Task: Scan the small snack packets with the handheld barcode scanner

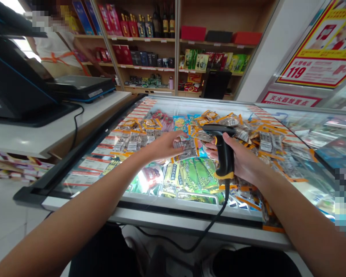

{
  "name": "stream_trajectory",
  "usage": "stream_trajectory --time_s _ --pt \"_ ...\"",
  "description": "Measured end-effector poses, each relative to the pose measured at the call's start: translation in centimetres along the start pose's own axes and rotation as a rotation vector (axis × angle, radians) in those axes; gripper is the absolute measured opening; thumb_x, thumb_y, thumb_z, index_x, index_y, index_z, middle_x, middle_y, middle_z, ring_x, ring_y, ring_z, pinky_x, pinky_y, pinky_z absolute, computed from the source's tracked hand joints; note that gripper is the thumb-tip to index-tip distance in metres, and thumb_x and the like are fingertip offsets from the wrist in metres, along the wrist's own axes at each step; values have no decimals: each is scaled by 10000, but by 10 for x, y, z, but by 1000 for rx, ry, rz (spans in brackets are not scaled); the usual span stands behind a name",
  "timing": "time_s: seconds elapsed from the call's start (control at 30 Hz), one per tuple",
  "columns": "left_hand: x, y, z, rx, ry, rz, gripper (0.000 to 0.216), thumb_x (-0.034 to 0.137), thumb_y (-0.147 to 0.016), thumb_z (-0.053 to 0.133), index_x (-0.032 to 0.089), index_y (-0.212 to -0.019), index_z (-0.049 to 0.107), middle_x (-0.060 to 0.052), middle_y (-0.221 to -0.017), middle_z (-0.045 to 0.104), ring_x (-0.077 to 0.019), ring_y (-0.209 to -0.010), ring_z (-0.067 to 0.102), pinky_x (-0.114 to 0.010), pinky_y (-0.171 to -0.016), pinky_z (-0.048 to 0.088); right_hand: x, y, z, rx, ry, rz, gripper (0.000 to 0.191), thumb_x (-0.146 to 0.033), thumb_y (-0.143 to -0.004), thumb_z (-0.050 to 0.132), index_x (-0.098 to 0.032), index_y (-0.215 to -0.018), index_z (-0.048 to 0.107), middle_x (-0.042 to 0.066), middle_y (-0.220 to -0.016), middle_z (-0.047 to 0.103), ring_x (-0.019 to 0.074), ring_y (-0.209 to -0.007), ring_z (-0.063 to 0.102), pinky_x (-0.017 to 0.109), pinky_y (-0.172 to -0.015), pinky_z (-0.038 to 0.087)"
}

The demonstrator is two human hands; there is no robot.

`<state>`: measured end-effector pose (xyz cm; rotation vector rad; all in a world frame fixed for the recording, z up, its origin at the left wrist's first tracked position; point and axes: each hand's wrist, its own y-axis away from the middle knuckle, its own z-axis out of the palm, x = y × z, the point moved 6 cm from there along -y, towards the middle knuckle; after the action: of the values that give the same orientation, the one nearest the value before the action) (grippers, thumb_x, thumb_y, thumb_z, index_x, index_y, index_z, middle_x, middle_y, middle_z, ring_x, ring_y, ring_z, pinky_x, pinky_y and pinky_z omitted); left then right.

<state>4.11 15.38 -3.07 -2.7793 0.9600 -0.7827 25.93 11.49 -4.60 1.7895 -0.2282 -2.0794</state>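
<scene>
My right hand [242,159] is wrapped round the grip of a black and yellow barcode scanner [223,148], whose head points left and whose black cable [196,238] hangs down toward me. My left hand [164,146] pinches a small orange-edged snack packet [187,148] and holds it just in front of the scanner head. Both hands hover over the glass lid of a chest freezer [173,209] covered with several similar packets [265,140].
A white counter [60,123] on the left carries a black till screen [14,84] and a flat scale [80,86]. A person in an orange apron [60,54] stands behind it. Shelves of boxes and bottles [150,38] line the back wall. A yellow poster [328,46] hangs right.
</scene>
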Motion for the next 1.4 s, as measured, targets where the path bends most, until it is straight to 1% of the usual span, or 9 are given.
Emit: stream_trajectory --time_s 0.1,0.2,0.33,0.43,0.67,0.8,0.9,1.17,1.4 --pt "-1 3 2 -51 -140 -21 537 391 -925 586 155 -1401 518 -168 -1305 626 -256 -1035 651 -416 -883 541 -1 0 -1 9 -15 5 480 -677 -926 564 -229 -1049 686 108 -1264 704 268 -1199 650 350 -897 581" --pt "10 9 -2 -126 -187 104 493 412 -927 584 189 -1365 564 -153 -1341 572 -267 -1154 611 -415 -991 505 -4 2 -1 -22 -56 -16 384 -608 -960 554 -233 -958 634 69 -914 727 209 -819 714 302 -658 578" --pt "26 21 -2 -299 -165 199 474 397 -902 616 280 -1361 605 -92 -1293 555 -192 -1039 651 -333 -990 503 -7 7 1 -141 -40 -9 396 -628 -943 547 -235 -936 587 -12 -609 555 149 -472 534 263 -430 434" --pt "36 25 6 -322 -257 160 556 367 -904 608 251 -1444 538 -118 -1297 537 -176 -928 666 -315 -882 532 -8 11 1 -196 -25 4 429 -646 -927 542 -222 -957 594 -5 -599 543 154 -462 527 262 -413 406" --pt "62 21 29 -230 -504 92 413 306 -1004 494 159 -1384 562 -197 -1364 541 -217 -902 686 -320 -699 551 2 16 10 -299 -32 127 483 -676 -904 559 -196 -868 590 29 -648 590 161 -489 574 273 -444 447" --pt "78 25 31 -180 -565 70 444 356 -969 567 202 -1385 577 -161 -1337 584 -300 -1028 686 -370 -715 574 3 17 14 -308 -30 111 498 -700 -883 592 -203 -852 574 21 -638 594 149 -476 563 261 -429 441" --pt "89 32 34 -183 -585 16 546 457 -949 583 154 -1403 570 -176 -1293 620 -344 -1065 676 -412 -739 579 2 19 18 -323 -35 119 502 -705 -868 618 -207 -851 564 12 -611 587 140 -460 556 250 -426 439" --pt "93 39 40 -180 -605 -35 646 500 -936 589 146 -1470 507 -188 -1426 556 -313 -1024 687 -410 -775 554 0 25 22 -313 11 131 537 -737 -848 615 -205 -820 544 8 -574 569 134 -450 543 238 -404 428" --pt "92 32 40 -152 -575 210 576 501 -942 581 103 -1357 560 -209 -1452 533 -329 -1263 553 -404 -898 535 -8 21 13 -231 -49 25 455 -661 -906 580 -207 -879 596 8 -620 551 129 -476 502 248 -435 438"
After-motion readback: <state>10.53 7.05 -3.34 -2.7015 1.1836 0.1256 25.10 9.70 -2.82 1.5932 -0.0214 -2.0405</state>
